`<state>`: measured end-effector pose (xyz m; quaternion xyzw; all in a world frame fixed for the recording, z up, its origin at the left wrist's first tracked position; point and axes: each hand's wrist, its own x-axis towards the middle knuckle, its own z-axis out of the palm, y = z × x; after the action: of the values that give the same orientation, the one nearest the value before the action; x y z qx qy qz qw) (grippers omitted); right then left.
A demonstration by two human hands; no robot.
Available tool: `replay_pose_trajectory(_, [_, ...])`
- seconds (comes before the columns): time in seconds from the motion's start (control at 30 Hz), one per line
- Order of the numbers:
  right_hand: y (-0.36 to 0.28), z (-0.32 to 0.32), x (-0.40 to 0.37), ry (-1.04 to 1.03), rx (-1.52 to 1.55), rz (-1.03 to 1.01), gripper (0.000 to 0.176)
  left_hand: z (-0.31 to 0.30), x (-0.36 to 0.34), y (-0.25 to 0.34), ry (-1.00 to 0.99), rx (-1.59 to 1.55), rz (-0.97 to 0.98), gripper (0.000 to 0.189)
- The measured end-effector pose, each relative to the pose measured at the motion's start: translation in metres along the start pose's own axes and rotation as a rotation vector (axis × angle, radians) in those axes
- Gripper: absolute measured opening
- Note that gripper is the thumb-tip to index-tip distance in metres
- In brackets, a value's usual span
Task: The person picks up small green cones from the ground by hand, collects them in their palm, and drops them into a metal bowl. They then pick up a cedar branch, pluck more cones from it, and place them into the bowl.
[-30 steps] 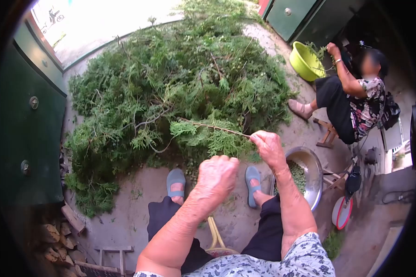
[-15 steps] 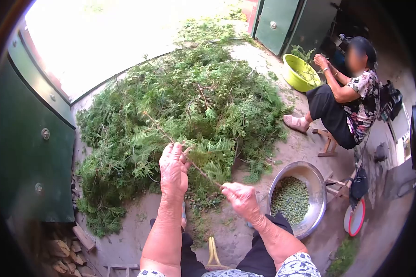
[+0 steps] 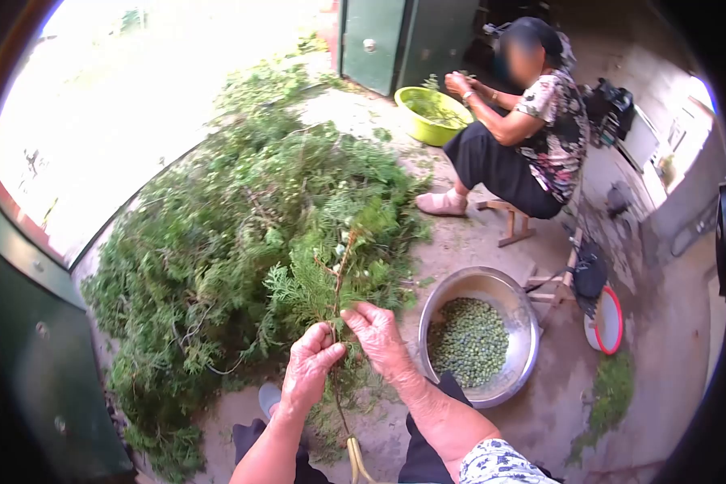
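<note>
An evergreen branch (image 3: 339, 286) stands upright before me, with flat green sprays, a brownish tip and a few pale seed cones near the top. Its bare stem runs down between my knees. My left hand (image 3: 308, 367) is closed round the stem below the leaves. Just above it, my right hand (image 3: 379, 339) has thumb and forefinger pinched at the branch's right side; what lies between the fingertips is partly hidden. To the right, a steel basin (image 3: 527, 343) holds many small green cones (image 3: 469, 343).
A large pile of cut evergreen branches (image 3: 218, 234) spreads ahead and left. Another person (image 3: 552, 113) sits on a low wooden stool (image 3: 512, 226), hands over a yellow-green basin (image 3: 423, 133). A red-rimmed round item (image 3: 617, 323) stands at right, near scattered greenery (image 3: 605, 403).
The branch has turned from slanting to upright. My right hand has let go of the stem's lower end and moved up beside the leaves. The view has swung right.
</note>
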<state>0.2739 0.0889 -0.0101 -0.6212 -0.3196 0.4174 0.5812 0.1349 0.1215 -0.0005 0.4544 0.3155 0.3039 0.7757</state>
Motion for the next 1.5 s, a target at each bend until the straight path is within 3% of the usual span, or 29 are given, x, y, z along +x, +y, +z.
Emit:
replay_pose_trajectory(0.03, [-0.002, 0.002, 0.003, -0.003, 0.101, -0.020, 0.027, -0.003, 0.004, -0.010, -0.031, 0.017, 0.003, 0.022])
replay_pose_trajectory(0.17, [-0.002, -0.007, 0.006, 0.023, -0.080, -0.115, 0.020, -0.001, 0.011, -0.009, -0.087, -0.030, 0.004, 0.026])
replay_pose_trajectory(0.2, [-0.002, -0.003, 0.006, 0.081, 0.064, -0.090, 0.018, 0.003, 0.011, 0.001, -0.104, -0.003, -0.040, 0.026])
replay_pose_trajectory(0.3, [-0.004, -0.003, 0.008, 0.156, 0.088, -0.073, 0.016, 0.000, 0.019, 0.007, -0.103, 0.158, -0.099, 0.022])
replay_pose_trajectory(0.37, [-0.008, -0.003, 0.008, 0.203, 0.008, -0.086, 0.014, -0.001, 0.024, 0.004, 0.135, 0.453, 0.104, 0.014])
replay_pose_trajectory(0.43, [-0.008, -0.002, 0.008, 0.254, -0.133, -0.177, 0.013, 0.002, 0.031, 0.005, 0.354, 0.483, 0.352, 0.012])
replay_pose_trajectory(0.53, [-0.011, 0.006, 0.006, 0.297, -0.249, -0.244, 0.013, 0.010, 0.040, 0.015, 0.406, 0.614, 0.600, 0.010])
replay_pose_trajectory(0.67, [-0.008, 0.019, 0.000, 0.316, -0.300, -0.307, 0.015, 0.019, 0.046, 0.020, 0.414, 0.670, 0.720, 0.017])
replay_pose_trajectory(0.77, [0.002, 0.025, -0.003, 0.317, -0.331, -0.366, 0.013, 0.024, 0.047, 0.020, 0.485, 0.657, 0.670, 0.018])
replay_pose_trajectory(0.87, [0.004, 0.025, -0.002, 0.303, -0.656, -0.681, 0.015, 0.016, 0.046, 0.017, 0.471, 0.574, 0.580, 0.018])
replay_pose_trajectory(0.9, [0.003, 0.024, -0.003, 0.293, -0.650, -0.680, 0.015, 0.014, 0.044, 0.017, 0.481, 0.579, 0.577, 0.018])
replay_pose_trajectory(1.0, [-0.003, 0.025, -0.006, 0.290, -0.812, -0.788, 0.019, 0.010, 0.039, 0.021, 0.398, 0.143, 0.373, 0.016])
replay_pose_trajectory(1.2, [-0.005, 0.033, -0.007, 0.239, -0.812, -0.869, 0.019, 0.005, 0.036, 0.023, 0.419, 0.084, 0.405, 0.020])
replay_pose_trajectory(1.37, [-0.001, 0.027, -0.008, 0.114, -0.761, -0.702, 0.018, -0.017, 0.037, 0.020, 0.398, -0.056, 0.379, 0.017])
replay_pose_trajectory(1.43, [-0.008, 0.026, 0.003, 0.246, -0.453, -0.594, 0.020, -0.022, 0.037, 0.022, 0.345, -0.194, 0.340, 0.018])
replay_pose_trajectory(1.5, [-0.030, 0.023, 0.003, 0.360, -0.416, -0.505, 0.023, -0.024, 0.034, 0.024, 0.312, -0.218, 0.339, 0.021])
